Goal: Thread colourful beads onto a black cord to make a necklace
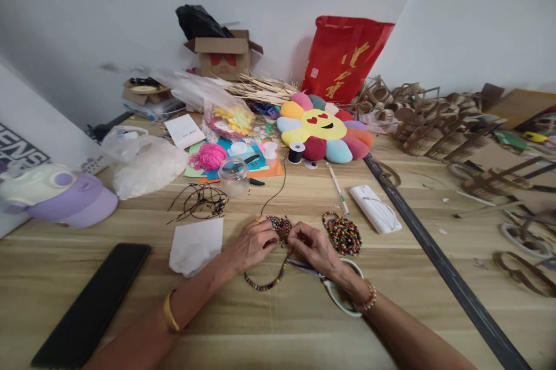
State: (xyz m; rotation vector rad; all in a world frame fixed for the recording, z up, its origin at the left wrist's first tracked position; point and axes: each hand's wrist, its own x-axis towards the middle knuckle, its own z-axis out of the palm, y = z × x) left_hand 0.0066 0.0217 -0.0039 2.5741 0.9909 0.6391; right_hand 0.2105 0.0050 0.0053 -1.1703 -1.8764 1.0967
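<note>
Beaded strand [268,287] curved on table [243,329], hands [256,241] curled at bead pile [281,226], grip unclear

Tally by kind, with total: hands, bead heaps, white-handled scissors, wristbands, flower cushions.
Hands: 2 (left hand, right hand)
Bead heaps: 2 (heap between the hands, heap beside the right hand)
White-handled scissors: 1
Wristbands: 2 (gold bangle, beaded bracelet)
Flower cushion: 1
Total: 8
</note>
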